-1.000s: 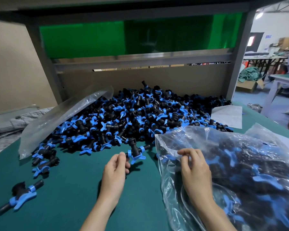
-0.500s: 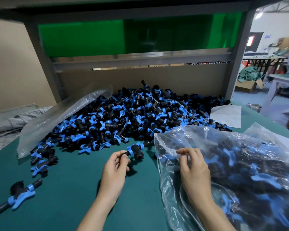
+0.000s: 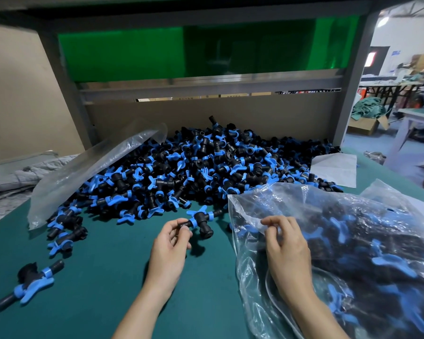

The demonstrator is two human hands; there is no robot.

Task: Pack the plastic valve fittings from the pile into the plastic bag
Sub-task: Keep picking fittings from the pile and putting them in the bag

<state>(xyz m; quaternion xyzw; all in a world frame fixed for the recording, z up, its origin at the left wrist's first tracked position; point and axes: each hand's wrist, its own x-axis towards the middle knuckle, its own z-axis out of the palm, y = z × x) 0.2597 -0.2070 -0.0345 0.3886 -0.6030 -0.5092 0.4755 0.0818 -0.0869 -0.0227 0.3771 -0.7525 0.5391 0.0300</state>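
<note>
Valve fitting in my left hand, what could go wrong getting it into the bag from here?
The left hand pinches the valve fitting by one end only, so it may slip. The right hand pinches the plastic bag at its edge with the mouth barely spread, so the fitting could snag the film. The bag looks full; fittings might spill out.

On the green table [image 3: 96,289], the left grip [image 3: 168,245] pinches the black end of one valve fitting [image 3: 201,222] just in front of the pile [image 3: 206,167] of black-and-blue fittings. The right grip [image 3: 288,243] pinches the rim of the clear plastic bag [image 3: 353,228], which lies to the right and holds many fittings. A second clear bag [image 3: 88,172] drapes over the pile's left edge, a white sheet [image 3: 334,168] lies at its right, and a lone fitting [image 3: 30,281] lies well apart at the near left.
</note>
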